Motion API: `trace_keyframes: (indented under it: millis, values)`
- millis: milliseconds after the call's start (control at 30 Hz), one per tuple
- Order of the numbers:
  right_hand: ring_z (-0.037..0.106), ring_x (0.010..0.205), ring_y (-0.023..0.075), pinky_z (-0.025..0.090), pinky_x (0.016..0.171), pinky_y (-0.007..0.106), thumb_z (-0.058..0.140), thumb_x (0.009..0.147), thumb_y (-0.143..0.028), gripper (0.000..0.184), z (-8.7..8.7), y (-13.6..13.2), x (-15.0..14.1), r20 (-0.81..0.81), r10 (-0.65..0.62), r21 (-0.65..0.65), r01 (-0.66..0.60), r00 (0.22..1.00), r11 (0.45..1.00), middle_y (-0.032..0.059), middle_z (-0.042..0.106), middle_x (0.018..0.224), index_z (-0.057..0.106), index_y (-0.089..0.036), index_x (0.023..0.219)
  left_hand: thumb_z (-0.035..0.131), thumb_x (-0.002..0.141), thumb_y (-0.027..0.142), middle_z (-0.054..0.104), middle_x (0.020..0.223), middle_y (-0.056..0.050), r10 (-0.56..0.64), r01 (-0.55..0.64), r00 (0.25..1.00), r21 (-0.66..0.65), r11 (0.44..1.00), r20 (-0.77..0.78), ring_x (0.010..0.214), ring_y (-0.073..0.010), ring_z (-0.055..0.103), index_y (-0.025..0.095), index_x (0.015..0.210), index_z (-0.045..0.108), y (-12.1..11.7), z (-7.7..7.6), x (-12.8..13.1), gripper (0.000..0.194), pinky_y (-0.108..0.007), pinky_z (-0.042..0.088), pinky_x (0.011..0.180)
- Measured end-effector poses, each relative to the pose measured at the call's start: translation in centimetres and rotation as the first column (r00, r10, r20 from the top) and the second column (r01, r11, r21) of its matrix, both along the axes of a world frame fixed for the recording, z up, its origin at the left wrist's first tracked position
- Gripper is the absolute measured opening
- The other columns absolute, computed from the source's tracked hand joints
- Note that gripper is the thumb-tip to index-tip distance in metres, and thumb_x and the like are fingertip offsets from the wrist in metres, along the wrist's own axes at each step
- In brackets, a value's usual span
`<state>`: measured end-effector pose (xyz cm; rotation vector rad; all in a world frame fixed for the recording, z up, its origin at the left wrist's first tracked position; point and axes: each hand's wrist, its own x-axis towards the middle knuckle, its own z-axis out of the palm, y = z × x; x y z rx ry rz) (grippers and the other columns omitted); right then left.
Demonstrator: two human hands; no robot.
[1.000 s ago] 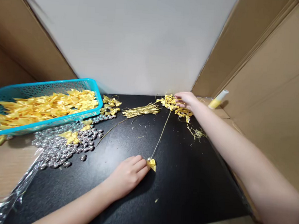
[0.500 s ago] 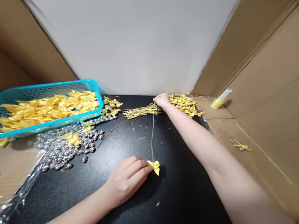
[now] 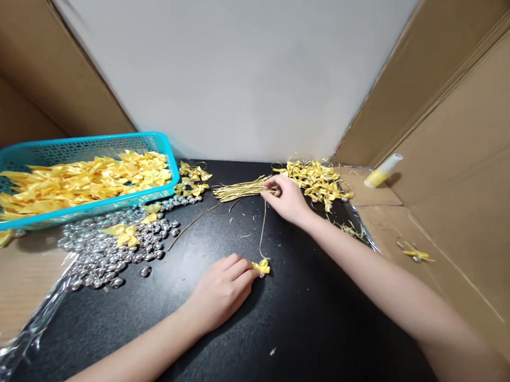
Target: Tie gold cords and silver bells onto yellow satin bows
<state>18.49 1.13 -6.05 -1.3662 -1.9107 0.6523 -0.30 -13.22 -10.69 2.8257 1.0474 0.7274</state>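
Observation:
My left hand (image 3: 222,289) rests on the black mat (image 3: 308,311) and pinches a small yellow ribbon bow (image 3: 262,266) between its fingertips. A thin gold cord (image 3: 263,226) runs from that bow up to my right hand (image 3: 283,197), whose fingers are closed on the cord's far end. That hand sits at the right end of a bundle of gold cords (image 3: 242,188). A heap of finished yellow bows (image 3: 317,181) lies just behind and right of it.
A turquoise basket (image 3: 22,154) full of yellow bows stands at the left. Silver beads (image 3: 111,248) are spread in front of it on clear plastic. A yellow-and-white tube (image 3: 383,170) lies at the right. Cardboard walls close in both sides.
My right hand moved from the heap of bows leftwards to the cord bundle, then drew back slightly towards me. The cord now hangs slack and curved. My left hand kept the bow.

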Motion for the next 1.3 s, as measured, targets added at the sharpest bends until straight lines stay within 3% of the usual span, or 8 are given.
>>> trace_keyframes:
  millis: [167, 300, 567, 667, 800, 867, 967, 1300]
  values:
    - [0.059, 0.080, 0.0191, 0.044, 0.075, 0.035, 0.064, 0.083, -0.024, 0.002, -1.5, -9.4, 2.3, 0.115, 0.385, 0.137, -0.398, 0.916, 0.907, 0.0023, 0.068, 0.083, 0.063, -0.022, 0.083, 0.049, 0.093, 0.015, 0.071, 0.096, -0.007, 0.003, -0.003, 0.999, -0.007, 1.000, -0.044, 0.082, -0.0195, 0.060, 0.017, 0.105, 0.062, -0.1, -0.1, 0.0, 0.018, -0.033, 0.050, 0.071]
    - [0.059, 0.079, 0.0195, 0.041, 0.073, 0.037, 0.056, 0.091, -0.022, 0.012, -3.6, -12.9, 3.7, 0.272, 0.348, 0.213, -0.408, 0.897, 0.888, 0.0041, 0.071, 0.086, 0.068, -0.023, 0.093, 0.049, 0.093, 0.014, 0.071, 0.105, -0.006, -0.011, 0.008, 0.999, -0.045, 0.999, -0.046, 0.086, -0.0208, 0.059, 0.017, 0.111, 0.060, -0.2, 0.0, 0.2, 0.022, -0.035, 0.049, 0.074]
    - [0.057, 0.081, 0.0208, 0.042, 0.074, 0.040, 0.058, 0.086, -0.019, 0.011, -3.4, -13.9, 4.2, 0.336, 0.321, 0.271, -0.418, 0.885, 0.867, 0.0044, 0.070, 0.089, 0.068, -0.023, 0.090, 0.053, 0.089, 0.013, 0.071, 0.109, -0.006, -0.040, 0.047, 0.997, -0.107, 0.993, 0.072, 0.091, -0.0206, 0.060, 0.019, 0.111, 0.060, -0.7, 0.9, -0.1, 0.024, -0.034, 0.049, 0.078]
    - [0.059, 0.080, 0.0201, 0.045, 0.074, 0.039, 0.060, 0.082, -0.015, 0.015, -3.0, -14.2, 4.4, 0.199, 0.303, 0.344, -0.355, 0.932, 0.869, 0.0052, 0.069, 0.090, 0.066, -0.023, 0.093, 0.054, 0.088, 0.019, 0.070, 0.101, -0.008, 0.135, -0.126, 0.982, -0.071, 0.989, 0.136, 0.090, -0.0215, 0.060, 0.017, 0.107, 0.061, 0.3, 2.0, -2.0, 0.020, -0.035, 0.048, 0.080]
    - [0.060, 0.079, 0.0198, 0.047, 0.072, 0.038, 0.060, 0.079, -0.008, 0.019, -3.0, -13.6, 5.0, 0.060, 0.227, 0.381, -0.232, 0.972, 0.895, 0.0058, 0.067, 0.088, 0.066, -0.022, 0.092, 0.052, 0.087, 0.039, 0.068, 0.099, -0.014, 0.643, -0.638, 0.744, 0.095, 0.764, -0.181, 0.089, -0.0311, 0.058, 0.013, 0.100, 0.066, 2.5, 3.2, -5.5, 0.032, -0.042, 0.046, 0.077]
    - [0.060, 0.079, 0.0196, 0.048, 0.072, 0.037, 0.059, 0.080, -0.007, 0.018, -3.2, -13.1, 5.3, 0.009, 0.178, 0.377, -0.168, 0.984, 0.911, 0.0057, 0.066, 0.086, 0.066, -0.021, 0.089, 0.052, 0.086, 0.041, 0.067, 0.096, -0.013, 0.747, -0.756, 0.576, 0.132, 0.641, -0.333, 0.091, -0.0329, 0.058, 0.014, 0.096, 0.069, 3.3, 3.5, -6.7, 0.034, -0.041, 0.045, 0.073]
    - [0.060, 0.079, 0.0186, 0.048, 0.072, 0.035, 0.058, 0.082, -0.006, 0.017, -3.6, -12.4, 5.6, -0.050, 0.137, 0.364, -0.109, 0.989, 0.925, 0.0052, 0.064, 0.084, 0.066, -0.020, 0.086, 0.048, 0.089, 0.039, 0.066, 0.095, -0.012, 0.768, -0.809, 0.470, 0.136, 0.572, -0.435, 0.093, -0.0322, 0.058, 0.016, 0.092, 0.071, 3.9, 3.5, -7.3, 0.033, -0.038, 0.044, 0.072]
    - [0.058, 0.079, 0.0179, 0.044, 0.076, 0.035, 0.057, 0.084, -0.009, 0.014, -3.1, -11.7, 4.0, 0.027, 0.177, 0.357, -0.175, 0.984, 0.917, 0.0042, 0.065, 0.085, 0.066, -0.020, 0.083, 0.042, 0.090, 0.015, 0.065, 0.088, -0.017, 0.722, -0.694, 0.523, 0.264, 0.669, -0.454, 0.087, -0.0334, 0.057, 0.010, 0.083, 0.068, 4.9, 2.7, -7.3, 0.028, -0.039, 0.039, 0.067]
